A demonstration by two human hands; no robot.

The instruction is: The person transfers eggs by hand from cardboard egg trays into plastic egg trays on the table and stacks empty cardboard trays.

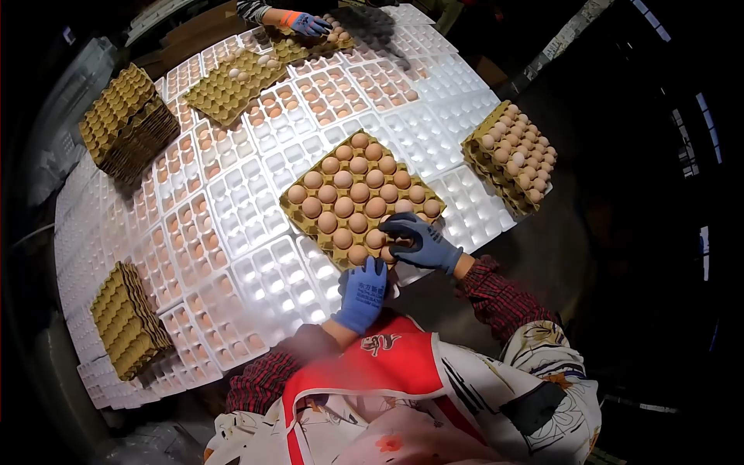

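A yellow-brown pulp tray [297, 214] full of brown eggs [343, 207] lies across white plastic egg trays [252, 203] in the middle. My left hand [363, 296], in a blue glove, is at the tray's near corner, its fingertips beside the nearest eggs; what it holds, if anything, is hidden. My right hand [422, 243], in a blue and dark glove, reaches over the tray's right near edge. Its fingers curl down over eggs there, and the contact is hidden under them.
Stacked empty pulp trays stand at the back left [128, 120] and near left [128, 322]. A stack with eggs [515, 155] sits at the right edge. Partly filled pulp tray [232, 84] lies behind. A co-worker's gloved hand [306, 23] is at the far edge.
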